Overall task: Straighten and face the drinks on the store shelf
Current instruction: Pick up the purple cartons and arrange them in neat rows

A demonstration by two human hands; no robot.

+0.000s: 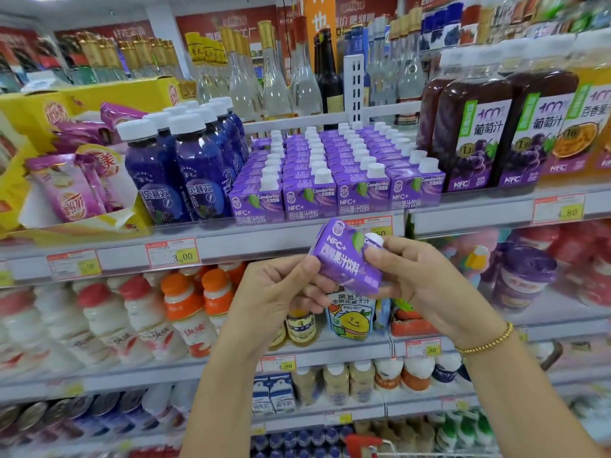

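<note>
The carton [347, 259] sits between my two hands at the middle of the frame, just below the front edge of the shelf [251, 241] and in front of its price rail. It is tilted, its white cap [375, 240] up and to the right, its purple printed face turned toward me.

My left hand [274, 292] comes up from the bottom centre, wrist bent back. Its fingers are curled in under the carton's lower left end and the thumb lies against that edge, a light hold more than a clamp. My right hand [420, 279] reaches in from the lower right, a bead bracelet [489, 340] on the wrist. Its fingers wrap round the cap end and the thumb presses on the front face just below the cap, so both hands are closed on the one carton.

Above it, the shelf cartons [330, 173] stand upright in four packed rows running back, labels forward. Blue bottles [185, 166] stand just left of them and dark grape juice bottles [469, 137] just right. A price tag [172, 256] hangs on the rail at centre left. On the shelf below, at lower left, stand white bottles [145, 319] with red and orange caps, and a lemon pouch [350, 317] shows beneath my hands.
</note>
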